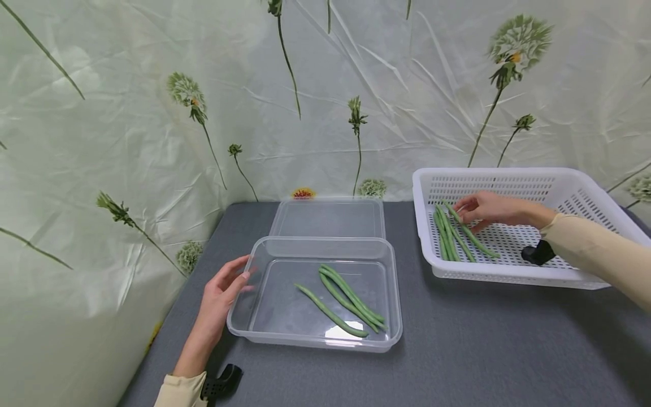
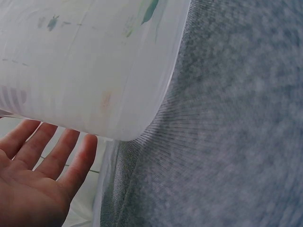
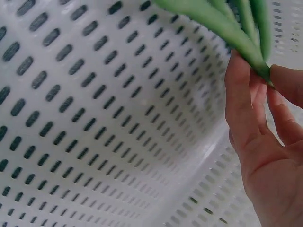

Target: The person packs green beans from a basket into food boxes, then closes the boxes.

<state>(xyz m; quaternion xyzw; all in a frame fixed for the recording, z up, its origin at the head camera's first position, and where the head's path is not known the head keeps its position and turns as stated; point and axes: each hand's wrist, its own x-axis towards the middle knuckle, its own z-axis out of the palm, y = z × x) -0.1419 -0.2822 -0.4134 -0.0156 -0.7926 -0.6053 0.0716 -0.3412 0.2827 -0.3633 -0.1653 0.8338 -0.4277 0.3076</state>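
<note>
Green bean [image 1: 477,243] pinched by the right hand [image 1: 485,209], in the white basket [image 1: 508,275] at frame right, other beans [image 1: 443,234] alongside! Well apart, the left hand [image 1: 216,302], fingers loosely extended, is at the clear box [image 1: 305,340], lower centre, with beans inside; a lid [image 1: 328,217] lies behind, on the grey table [image 1: 458,339].

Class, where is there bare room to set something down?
Free: dark tabletop between clear container and white basket, and along that basket's near side. Crowded: the basket's left end, with green beans and the right hand.
</note>
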